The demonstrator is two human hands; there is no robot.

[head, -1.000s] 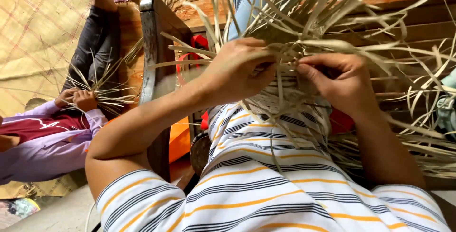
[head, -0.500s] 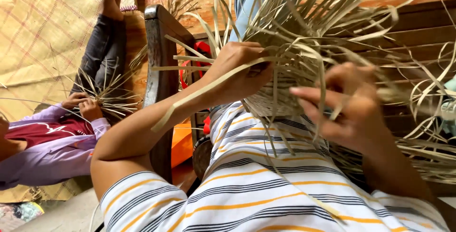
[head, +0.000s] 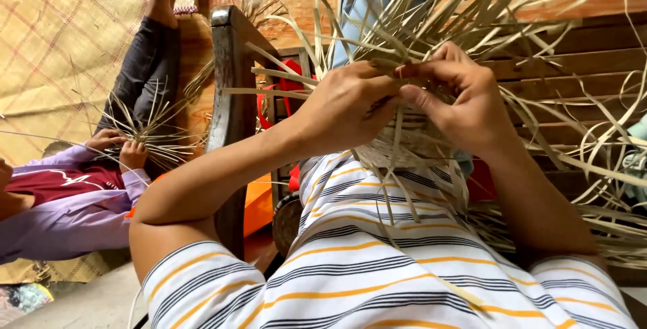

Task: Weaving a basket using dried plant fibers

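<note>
Head view: loose straw strips (head: 573, 160) around woven basket (head: 411, 137), co-worker (head: 74, 187) beside.

The woven piece (head: 411, 134) is made of dry, matt, pale plant strips (head: 472, 12). The chair frame (head: 232, 100) is of dark, slightly glossy wood. A striped shirt (head: 377, 268) of soft cloth is seen. The floor mat (head: 60, 39) is woven and rough.
</note>
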